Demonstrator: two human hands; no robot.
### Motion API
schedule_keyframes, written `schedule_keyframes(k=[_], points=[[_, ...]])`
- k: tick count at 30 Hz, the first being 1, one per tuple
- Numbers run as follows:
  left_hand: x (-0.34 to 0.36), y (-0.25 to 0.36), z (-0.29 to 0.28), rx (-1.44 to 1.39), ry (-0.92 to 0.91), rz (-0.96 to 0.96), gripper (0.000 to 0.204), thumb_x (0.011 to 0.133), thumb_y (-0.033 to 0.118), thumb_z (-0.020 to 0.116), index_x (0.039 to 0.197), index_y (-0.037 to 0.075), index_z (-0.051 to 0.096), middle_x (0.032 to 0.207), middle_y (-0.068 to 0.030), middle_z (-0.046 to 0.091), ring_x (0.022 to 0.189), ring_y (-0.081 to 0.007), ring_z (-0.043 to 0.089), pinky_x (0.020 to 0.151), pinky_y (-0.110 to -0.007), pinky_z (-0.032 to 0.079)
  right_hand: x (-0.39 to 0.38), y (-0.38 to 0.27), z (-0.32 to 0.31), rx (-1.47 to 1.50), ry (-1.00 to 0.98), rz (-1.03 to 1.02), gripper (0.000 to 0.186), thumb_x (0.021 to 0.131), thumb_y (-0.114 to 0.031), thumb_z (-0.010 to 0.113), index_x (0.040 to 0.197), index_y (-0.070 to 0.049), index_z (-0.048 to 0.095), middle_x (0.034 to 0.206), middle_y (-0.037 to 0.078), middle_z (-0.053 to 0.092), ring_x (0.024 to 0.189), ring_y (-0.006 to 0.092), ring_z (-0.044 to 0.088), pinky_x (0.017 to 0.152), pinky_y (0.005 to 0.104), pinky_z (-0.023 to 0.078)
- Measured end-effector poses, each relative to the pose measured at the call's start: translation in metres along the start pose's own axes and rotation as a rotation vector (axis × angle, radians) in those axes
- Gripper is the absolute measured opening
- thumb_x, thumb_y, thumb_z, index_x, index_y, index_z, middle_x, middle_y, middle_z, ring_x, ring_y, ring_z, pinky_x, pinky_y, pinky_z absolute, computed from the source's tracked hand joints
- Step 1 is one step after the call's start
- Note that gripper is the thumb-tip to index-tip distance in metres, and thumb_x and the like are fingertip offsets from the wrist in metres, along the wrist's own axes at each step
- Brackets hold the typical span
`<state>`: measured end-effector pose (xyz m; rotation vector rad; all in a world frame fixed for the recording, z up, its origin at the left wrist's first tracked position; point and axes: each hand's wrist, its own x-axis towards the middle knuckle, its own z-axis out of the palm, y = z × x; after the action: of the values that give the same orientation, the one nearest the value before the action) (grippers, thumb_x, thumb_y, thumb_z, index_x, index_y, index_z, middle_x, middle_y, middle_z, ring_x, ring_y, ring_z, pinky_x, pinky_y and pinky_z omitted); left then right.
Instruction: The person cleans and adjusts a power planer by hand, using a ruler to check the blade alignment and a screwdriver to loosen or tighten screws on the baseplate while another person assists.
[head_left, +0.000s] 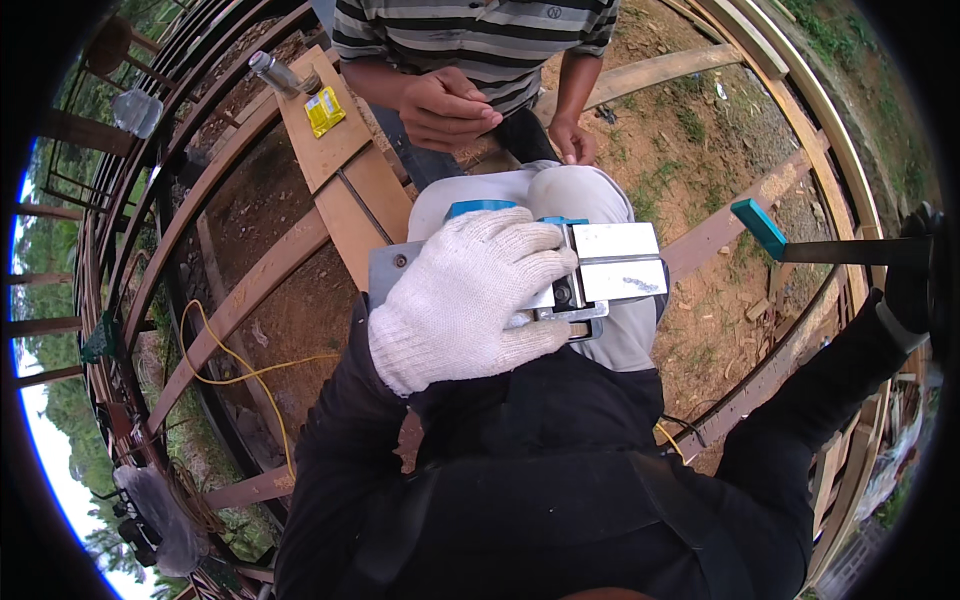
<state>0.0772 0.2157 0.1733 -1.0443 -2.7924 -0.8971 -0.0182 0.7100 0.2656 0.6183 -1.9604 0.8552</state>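
Note:
My left hand [470,295], in a white knitted glove, lies palm down over what looks like an electric planer [617,262] on my lap. Its fingers and thumb bend around the tool, covering its middle. Bright metal plates show to the right of the glove, a grey plate to the left, and blue housing beyond the fingers. At the far right edge, my right hand [908,275] looks dark and partly lost in the rim shadow. It is closed on a flat dark bar [850,251] with a teal end piece [759,229], held out away from the planer.
Opposite me sits a person in a striped shirt, one hand [448,108] raised and the other lowered. A plank [340,225] at the left carries a yellow packet [324,111] and a bottle [272,72]. A yellow cord [250,372] hangs among wooden beams above dirt ground.

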Motion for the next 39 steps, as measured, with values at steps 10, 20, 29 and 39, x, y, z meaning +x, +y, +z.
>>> schedule_keyframes(k=[10, 20, 29, 39], points=[[0.010, 0.004, 0.001, 0.013, -0.019, 0.021, 0.057, 0.077, 0.035, 0.081, 0.124, 0.006, 0.067, 0.129, -0.0173, 0.065, 0.123, -0.0425, 0.059, 0.106, -0.051, 0.044, -0.134, -0.064, 0.086, 0.935, 0.032, 1.069, 0.048, 0.105, -0.032, 0.060, 0.143, -0.003, 0.051, 0.109, 0.008, 0.066, 0.075, 0.0123, 0.057, 0.067, 0.0261, 0.047], [0.007, 0.008, -0.002, 0.016, -0.057, 0.008, 0.067, 0.073, 0.042, 0.083, 0.126, 0.005, 0.067, 0.131, -0.0156, 0.062, 0.125, -0.0387, 0.058, 0.108, -0.050, 0.043, -0.104, -0.137, 0.089, 0.678, -0.436, 1.051, 0.073, 0.099, -0.034, 0.068, 0.155, 0.000, 0.036, 0.087, 0.017, 0.071, 0.054, 0.0172, 0.063, 0.048, 0.0278, 0.049], [0.004, 0.010, 0.003, 0.093, -0.089, -0.037, 0.081, 0.066, 0.045, 0.086, 0.133, 0.008, 0.063, 0.136, -0.0159, 0.060, 0.130, -0.0404, 0.054, 0.110, -0.052, 0.041, -0.064, -0.149, 0.095, 0.105, -1.364, 0.245, 0.066, 0.076, 0.004, 0.064, 0.141, -0.011, 0.060, 0.096, 0.015, 0.068, 0.079, 0.0346, 0.069, 0.069, 0.0442, 0.055], [0.001, 0.010, 0.006, 0.071, -0.074, -0.066, 0.080, 0.065, 0.042, 0.087, 0.133, 0.008, 0.063, 0.137, -0.0159, 0.060, 0.129, -0.0410, 0.054, 0.109, -0.053, 0.041, -0.057, -0.163, 0.100, -0.131, -1.563, -0.066, 0.063, 0.082, -0.014, 0.068, 0.144, -0.020, 0.059, 0.092, 0.010, 0.061, 0.076, 0.0279, 0.067, 0.065, 0.0409, 0.054]])
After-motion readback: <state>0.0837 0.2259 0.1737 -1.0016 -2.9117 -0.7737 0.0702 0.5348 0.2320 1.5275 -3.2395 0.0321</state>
